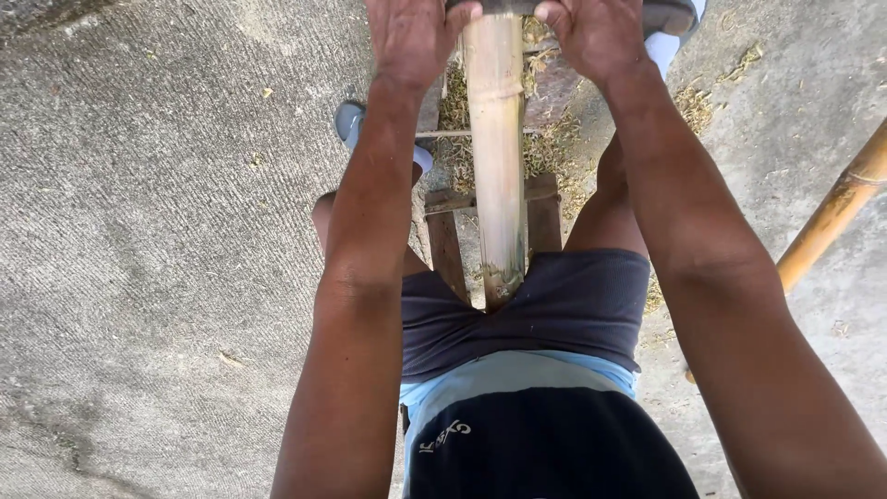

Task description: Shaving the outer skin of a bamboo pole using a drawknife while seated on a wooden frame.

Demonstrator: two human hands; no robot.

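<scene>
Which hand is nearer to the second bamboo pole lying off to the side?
Right. The right hand grips the tool on that pole's side; the left hand is across the upright bamboo.

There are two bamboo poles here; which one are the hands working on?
The pale, thick bamboo pole running between the person's legs, with both hands at its far end. The orange-brown pole lies untouched at the right edge.

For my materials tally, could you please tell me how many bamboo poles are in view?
2: one pale bamboo pole upright between the person's legs, and one yellow-brown pole slanting at the right edge. Others may lie outside the frame.
</scene>
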